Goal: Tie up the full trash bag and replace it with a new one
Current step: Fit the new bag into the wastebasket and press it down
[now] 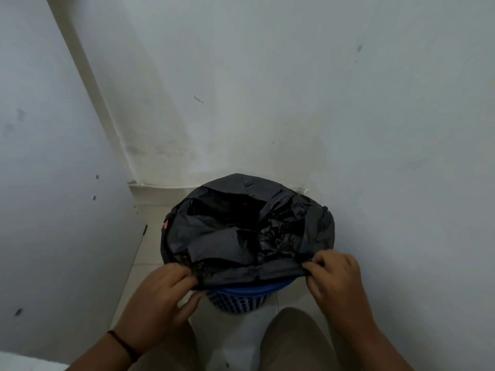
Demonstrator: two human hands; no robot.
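A black trash bag (241, 231) lines a blue perforated bin (241, 298) that stands on the floor against the wall. The bag's rim is folded over the bin's edge, and its mouth gapes open with crumpled black plastic inside. My left hand (158, 298) pinches the near rim of the bag at the left. At the right end of that same near rim, my right hand (337, 279) grips the plastic. Between the two hands the rim is pulled taut and lifted off the bin's edge.
White walls (267, 89) close in behind and on the left (53, 210), forming a narrow corner. Pale floor tiles (150, 236) show beside the bin. My knees in beige trousers (294, 341) are just below the bin.
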